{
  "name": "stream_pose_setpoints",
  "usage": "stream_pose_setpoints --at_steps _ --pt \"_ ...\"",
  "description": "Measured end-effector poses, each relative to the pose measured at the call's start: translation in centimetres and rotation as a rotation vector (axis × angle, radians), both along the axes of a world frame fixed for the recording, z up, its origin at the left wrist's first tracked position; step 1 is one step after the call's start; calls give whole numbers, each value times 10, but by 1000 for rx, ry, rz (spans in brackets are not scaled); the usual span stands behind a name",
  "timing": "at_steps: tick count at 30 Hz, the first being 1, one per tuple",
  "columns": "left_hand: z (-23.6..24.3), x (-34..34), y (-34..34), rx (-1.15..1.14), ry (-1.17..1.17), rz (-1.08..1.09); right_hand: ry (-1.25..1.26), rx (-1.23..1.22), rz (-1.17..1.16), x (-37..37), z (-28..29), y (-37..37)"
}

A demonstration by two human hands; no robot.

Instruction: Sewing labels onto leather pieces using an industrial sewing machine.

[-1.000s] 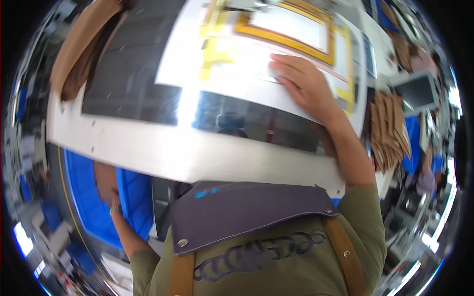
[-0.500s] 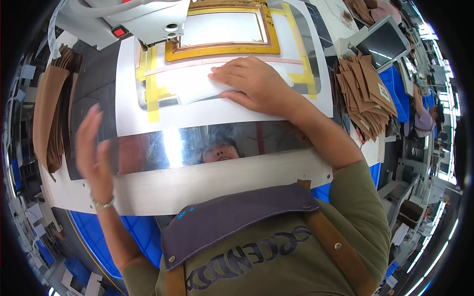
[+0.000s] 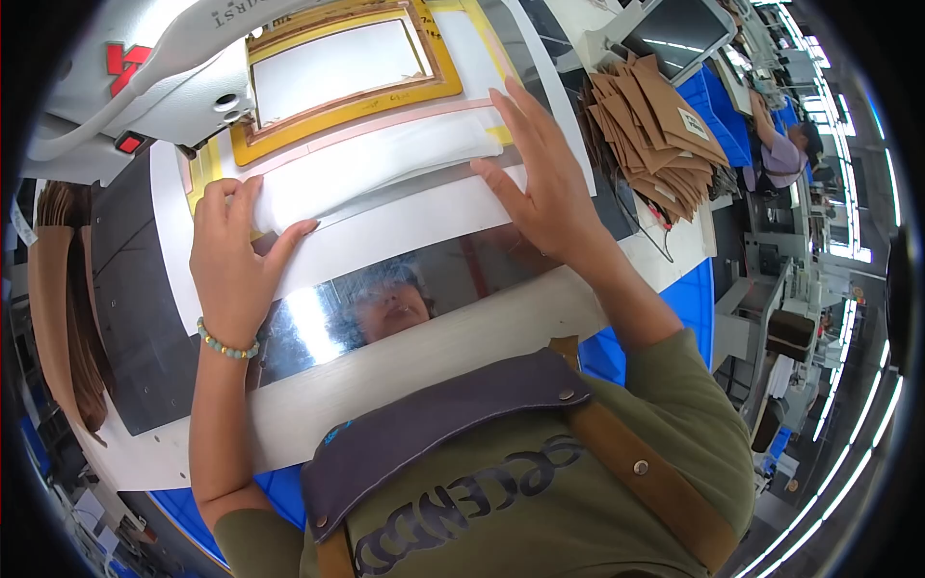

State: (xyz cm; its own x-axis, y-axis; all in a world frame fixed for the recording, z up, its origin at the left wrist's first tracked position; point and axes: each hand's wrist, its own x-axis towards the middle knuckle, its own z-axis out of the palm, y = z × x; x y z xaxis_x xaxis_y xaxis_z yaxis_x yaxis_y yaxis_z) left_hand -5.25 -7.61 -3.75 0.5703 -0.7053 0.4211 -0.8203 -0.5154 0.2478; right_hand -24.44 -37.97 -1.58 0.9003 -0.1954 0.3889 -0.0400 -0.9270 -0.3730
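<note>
A folded white fabric piece [image 3: 376, 164] lies across the white worktable [image 3: 414, 217], just below a yellow and brown rectangular frame [image 3: 337, 101]. My left hand [image 3: 231, 255] presses flat on the left end of the fabric, a bead bracelet at its wrist. My right hand [image 3: 540, 183] lies flat on the right end, fingers spread. Neither hand grips anything. A shiny metal strip [image 3: 318, 323] runs along the table in front of me.
A white machine head [image 3: 145, 77] overhangs the frame at the upper left. A stack of brown cut pieces [image 3: 655, 120] lies to the right, more brown pieces [image 3: 63, 299] at the far left. A monitor [image 3: 679, 34] stands at the back right. Another person [image 3: 785, 149] works far right.
My left hand has come down from the table's left edge onto the white fabric. My right hand has slid to the fabric's right end. The view has shifted.
</note>
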Motion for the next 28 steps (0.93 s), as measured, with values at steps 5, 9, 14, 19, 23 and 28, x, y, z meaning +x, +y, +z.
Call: stream_pose_setpoints --at_steps 5,9,14,19,23,28 --pt "2 -3 -2 10 111 54 152 36 90 1 -25 26" --pt "4 -1 1 -3 120 37 111 144 194 14 -18 49" --pt "-1 6 4 -97 140 -43 -36 -148 99 33 6 19" --pt "0 12 -6 -128 221 -143 -22 -11 280 57 19 19" --pt "0 18 -13 -147 203 -197 -1 59 453 90 -1 29" --pt "-2 16 -9 -178 304 -159 108 148 418 96 -26 44"
